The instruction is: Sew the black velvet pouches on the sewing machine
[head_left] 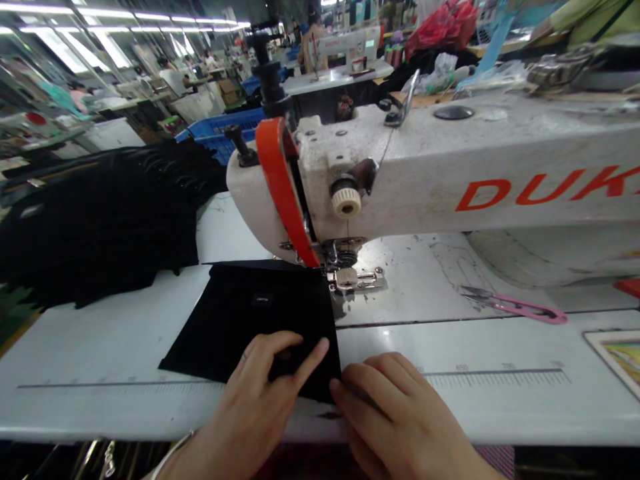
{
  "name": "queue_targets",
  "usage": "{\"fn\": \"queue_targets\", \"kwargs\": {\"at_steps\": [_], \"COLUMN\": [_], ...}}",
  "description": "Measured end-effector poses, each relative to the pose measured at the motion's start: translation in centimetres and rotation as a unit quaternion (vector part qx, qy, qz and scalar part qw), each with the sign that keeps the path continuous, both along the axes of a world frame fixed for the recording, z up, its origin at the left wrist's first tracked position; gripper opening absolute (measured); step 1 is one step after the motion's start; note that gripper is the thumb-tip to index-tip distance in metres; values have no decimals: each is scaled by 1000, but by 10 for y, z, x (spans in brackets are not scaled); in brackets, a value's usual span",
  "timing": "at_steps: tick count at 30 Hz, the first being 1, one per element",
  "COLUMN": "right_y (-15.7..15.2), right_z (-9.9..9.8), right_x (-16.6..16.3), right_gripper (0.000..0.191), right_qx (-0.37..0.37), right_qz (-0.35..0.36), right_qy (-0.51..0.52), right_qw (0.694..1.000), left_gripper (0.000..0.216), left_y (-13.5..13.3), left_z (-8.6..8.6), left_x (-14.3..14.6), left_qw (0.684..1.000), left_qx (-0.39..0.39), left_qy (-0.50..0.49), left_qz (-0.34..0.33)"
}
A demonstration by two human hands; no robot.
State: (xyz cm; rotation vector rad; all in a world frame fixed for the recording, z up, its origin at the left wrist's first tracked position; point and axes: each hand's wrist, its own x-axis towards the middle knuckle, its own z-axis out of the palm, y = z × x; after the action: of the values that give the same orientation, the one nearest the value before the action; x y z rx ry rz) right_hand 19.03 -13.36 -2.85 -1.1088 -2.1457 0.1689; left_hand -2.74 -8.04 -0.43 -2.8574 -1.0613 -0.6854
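Note:
A flat black fabric panel (225,327) with a small label (263,300) lies on the table, its far right corner by the presser foot (345,279) of a white sewing machine (420,180). My left hand (267,393) rests on top of the panel, thumb and forefinger apart, pressing lightly rather than gripping. At the panel's near right corner, my right hand (395,407) has its fingers closed on the edge; the fingertips are partly hidden. Pink-handled thread snips (520,307) lie to the right of the needle area.
A tall pile of black fabric pieces (100,213) stands on the left. A printed ruler (500,379) runs along the front table edge. Behind the machine are a blue crate (225,130) and another sewing machine (345,48). A framed picture (617,353) lies at right.

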Motion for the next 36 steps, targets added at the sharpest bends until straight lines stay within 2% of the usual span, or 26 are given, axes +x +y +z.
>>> {"fn": "queue_targets", "kwargs": {"at_steps": [2, 4, 5, 7, 9, 11, 16, 21, 25, 31, 36], "right_y": [-1, -2, -2, -2, -1, -2, -3, -5, -6, -9, -9], "right_z": [-1, -2, -3, -4, -5, -5, -5, -5, -4, 1, 4], "right_x": [0, 0, 0, 0, 0, -1, 0, 1, 1, 4, 4], "right_gripper": [23, 21, 20, 17, 16, 16, 15, 15, 15, 15, 16], "right_qx": [23, 44, 49, 55, 59, 60, 54, 38, 22, -13, -31], "right_qz": [9, 18, 20, 21, 16, 15, 25, 29, 31, 41, 44], "right_qy": [13, 23, 26, 31, 38, 39, 37, 34, 44, 49, 43], "right_qw": [1000, 999, 998, 998, 997, 997, 998, 998, 998, 998, 998], "left_gripper": [46, 39, 32, 27, 33, 36, 39, 43, 37, 31, 27], "left_y": [7, 12, 12, 9, 1, -6, -11, -7, -6, -7, -8], "left_z": [11, 24, 29, 33, 28, 19, 4, 2, 0, -6, -4], "left_x": [-1, -1, 0, 3, 6, 8, 1, -6, -4, -6, -4], "left_qw": [997, 995, 997, 999, 993, 988, 985, 985, 984, 982, 983], "left_qx": [17, 18, 11, -12, -34, -46, -53, -37, -45, -61, -74], "left_qy": [-60, -81, -72, -14, 45, 74, 100, 81, 90, 30, 9], "left_qz": [36, 50, 35, -33, -103, -128, -130, -146, -149, -177, -168]}}
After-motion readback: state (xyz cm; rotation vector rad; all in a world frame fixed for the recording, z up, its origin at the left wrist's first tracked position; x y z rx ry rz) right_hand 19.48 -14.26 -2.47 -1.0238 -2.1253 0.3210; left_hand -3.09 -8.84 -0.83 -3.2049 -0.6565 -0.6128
